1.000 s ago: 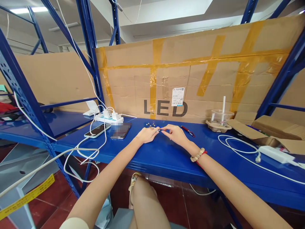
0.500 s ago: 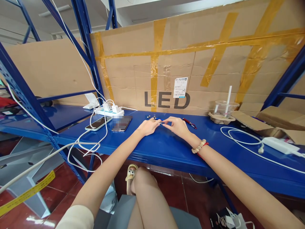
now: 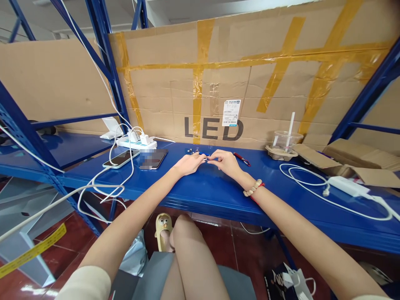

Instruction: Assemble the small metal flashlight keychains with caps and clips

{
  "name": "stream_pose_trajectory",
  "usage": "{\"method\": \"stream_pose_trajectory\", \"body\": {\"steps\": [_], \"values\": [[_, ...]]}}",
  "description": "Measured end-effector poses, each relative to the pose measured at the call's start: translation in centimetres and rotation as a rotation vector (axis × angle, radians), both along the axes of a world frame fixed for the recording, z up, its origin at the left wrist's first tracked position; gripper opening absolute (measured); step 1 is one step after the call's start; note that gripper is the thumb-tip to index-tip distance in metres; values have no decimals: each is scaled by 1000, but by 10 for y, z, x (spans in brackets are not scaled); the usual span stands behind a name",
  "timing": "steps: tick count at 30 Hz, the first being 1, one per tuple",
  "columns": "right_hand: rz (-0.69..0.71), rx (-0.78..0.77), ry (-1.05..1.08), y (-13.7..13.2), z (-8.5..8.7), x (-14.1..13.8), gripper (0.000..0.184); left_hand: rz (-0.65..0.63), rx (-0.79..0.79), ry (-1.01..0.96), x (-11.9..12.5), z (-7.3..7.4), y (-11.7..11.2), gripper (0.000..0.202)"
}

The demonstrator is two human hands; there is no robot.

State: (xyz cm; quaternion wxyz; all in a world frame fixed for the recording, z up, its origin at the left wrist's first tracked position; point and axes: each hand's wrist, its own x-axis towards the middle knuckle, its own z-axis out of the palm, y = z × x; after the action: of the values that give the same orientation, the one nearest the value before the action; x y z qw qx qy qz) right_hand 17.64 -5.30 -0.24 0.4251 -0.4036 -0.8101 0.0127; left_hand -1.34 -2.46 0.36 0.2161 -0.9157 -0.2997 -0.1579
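Over the middle of the blue table (image 3: pixel 200 187), my left hand (image 3: pixel 189 164) and my right hand (image 3: pixel 226 161) meet at the fingertips. Between them is a small shiny metal piece (image 3: pixel 205 159), too small to name, and the fingers of both hands are pinched on it. A bit of blue shows just behind the fingertips. Several small metal parts (image 3: pixel 190 151) lie beyond my left hand. Red-handled pliers (image 3: pixel 241 159) rest on the table to the right of my right hand.
Left stand two phones (image 3: pixel 123 159) (image 3: pixel 153 159) and a white power strip (image 3: pixel 136 144) with looping cables. A plastic cup (image 3: pixel 286 141) in a cardboard holder (image 3: pixel 281 153), a white adapter (image 3: pixel 348 186) and an opened carton (image 3: pixel 359 156) are on the right. A large cardboard box (image 3: pixel 175 100) closes off the back.
The whole view has shifted slightly, so the scene sits a little further left. Both hands stay together at the small metal piece, with the fingers only slightly changed.
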Motion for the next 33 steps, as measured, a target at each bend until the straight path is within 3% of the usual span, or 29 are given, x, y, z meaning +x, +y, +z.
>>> {"method": "stream_pose_trajectory", "body": {"steps": [13, 23, 27, 33], "values": [[17, 50, -30, -8, 6, -2, 25, -81, 50, -29, 0, -4, 5, 28], [-8, 29, -47, -8, 5, -2, 25, -50, 44, -40, 0, -2, 4, 29], [61, -16, 37, -6, 4, -1, 28, -101, 52, -45, -1, -2, 4, 28], [164, -207, 231, -2, 1, 0, 37, -142, 85, -19, -1, -4, 6, 29]]}}
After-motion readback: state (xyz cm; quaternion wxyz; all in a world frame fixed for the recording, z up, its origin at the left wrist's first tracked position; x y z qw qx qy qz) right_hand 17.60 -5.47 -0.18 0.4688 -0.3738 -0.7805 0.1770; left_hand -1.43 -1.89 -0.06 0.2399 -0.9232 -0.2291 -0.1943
